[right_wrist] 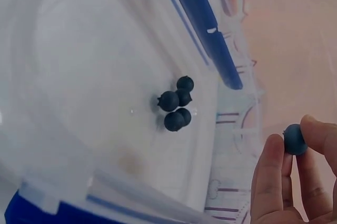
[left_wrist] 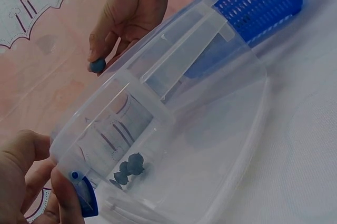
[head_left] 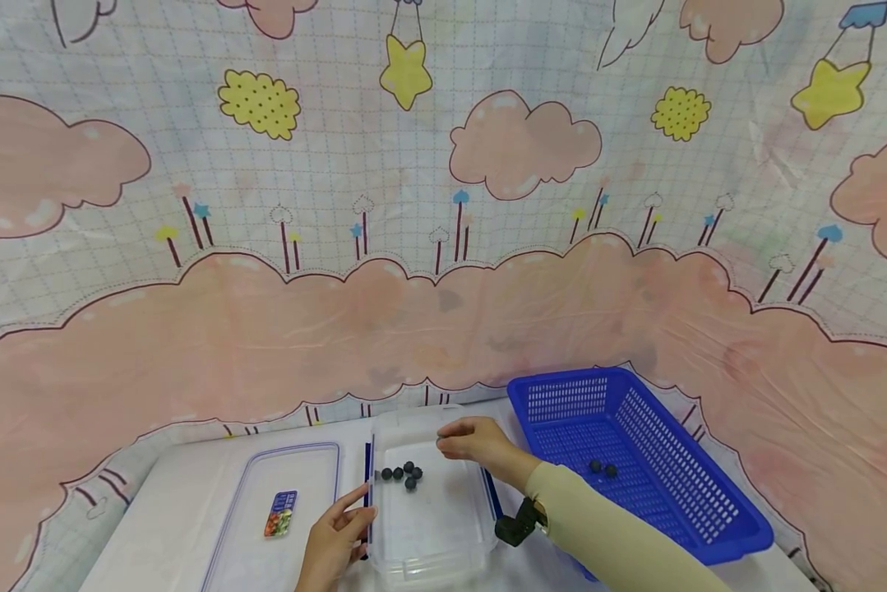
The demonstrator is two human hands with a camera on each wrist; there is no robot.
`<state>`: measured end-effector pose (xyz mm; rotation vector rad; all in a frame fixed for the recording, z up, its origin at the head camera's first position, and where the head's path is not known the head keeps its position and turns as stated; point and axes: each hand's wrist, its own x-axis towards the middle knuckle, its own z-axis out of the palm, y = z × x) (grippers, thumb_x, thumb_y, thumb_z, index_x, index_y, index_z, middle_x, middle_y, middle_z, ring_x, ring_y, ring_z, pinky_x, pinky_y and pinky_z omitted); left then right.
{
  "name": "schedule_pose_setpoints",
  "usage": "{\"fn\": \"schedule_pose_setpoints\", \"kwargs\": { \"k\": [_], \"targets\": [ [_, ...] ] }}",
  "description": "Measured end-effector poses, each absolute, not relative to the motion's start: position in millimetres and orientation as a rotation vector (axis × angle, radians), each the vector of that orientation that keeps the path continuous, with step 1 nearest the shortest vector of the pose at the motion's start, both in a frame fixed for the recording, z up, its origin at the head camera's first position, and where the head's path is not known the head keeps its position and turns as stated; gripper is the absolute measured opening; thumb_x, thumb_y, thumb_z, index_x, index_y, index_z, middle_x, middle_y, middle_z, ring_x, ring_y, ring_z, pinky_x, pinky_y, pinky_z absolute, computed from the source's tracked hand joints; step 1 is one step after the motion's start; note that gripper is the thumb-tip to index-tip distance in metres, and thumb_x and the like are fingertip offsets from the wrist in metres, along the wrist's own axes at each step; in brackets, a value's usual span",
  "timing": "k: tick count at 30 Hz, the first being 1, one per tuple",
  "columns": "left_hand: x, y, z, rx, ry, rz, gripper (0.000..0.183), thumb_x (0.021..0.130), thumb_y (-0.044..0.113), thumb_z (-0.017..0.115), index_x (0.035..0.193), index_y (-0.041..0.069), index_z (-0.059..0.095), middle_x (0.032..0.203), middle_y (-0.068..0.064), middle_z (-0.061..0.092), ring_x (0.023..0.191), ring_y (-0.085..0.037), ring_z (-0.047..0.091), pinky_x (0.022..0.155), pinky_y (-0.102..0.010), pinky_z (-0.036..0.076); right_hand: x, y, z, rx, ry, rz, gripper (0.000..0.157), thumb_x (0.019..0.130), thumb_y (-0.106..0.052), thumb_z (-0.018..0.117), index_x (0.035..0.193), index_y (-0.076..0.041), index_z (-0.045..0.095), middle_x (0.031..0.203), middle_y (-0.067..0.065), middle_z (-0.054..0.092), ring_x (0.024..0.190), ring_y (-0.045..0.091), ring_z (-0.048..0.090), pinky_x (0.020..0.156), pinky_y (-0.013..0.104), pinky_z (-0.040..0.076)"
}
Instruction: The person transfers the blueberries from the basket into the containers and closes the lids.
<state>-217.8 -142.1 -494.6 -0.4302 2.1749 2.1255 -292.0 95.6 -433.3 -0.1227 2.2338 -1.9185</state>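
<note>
A clear plastic box (head_left: pixel 443 526) with blue side latches stands on the table, and several blueberries (head_left: pixel 410 483) lie together on its floor. My left hand (head_left: pixel 339 526) holds the box's left side, thumb at the rim and fingers beside the blue latch (left_wrist: pixel 84 195). Above the far part of the box, my right hand (head_left: pixel 480 444) pinches one blueberry (right_wrist: pixel 295 139) between thumb and fingertips. In the left wrist view that held blueberry (left_wrist: pixel 97 66) shows just beyond the box's rim.
A blue perforated basket (head_left: pixel 572 403) stands right of the box, with two blueberries (head_left: pixel 603 469) inside. To the left lies a clear lid (head_left: pixel 313 485) bearing a colourful label (head_left: pixel 280 514). A patterned cloth (head_left: pixel 413 329) hangs behind the white table (head_left: pixel 162 493).
</note>
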Motion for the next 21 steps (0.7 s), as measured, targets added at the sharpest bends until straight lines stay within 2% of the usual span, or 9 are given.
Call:
{"fn": "schedule_pose_setpoints", "kwargs": {
  "k": [21],
  "targets": [
    [-218.9,-140.1,-494.0,-0.459,2.193,2.086,0.050,0.092,0.015,0.070,0.139,0.006,0.055,0.082,0.003,0.065,0.069,-0.014,0.053,0.054,-0.025,0.051,-306.6,69.3,-442.6,-0.116,2.267,-1.866,0.026,0.087,0.002,0.070,0.111,0.012,0.066,0.099,0.014,0.071,0.090,0.024,0.071,0.084,0.034,0.058]
  ]
}}
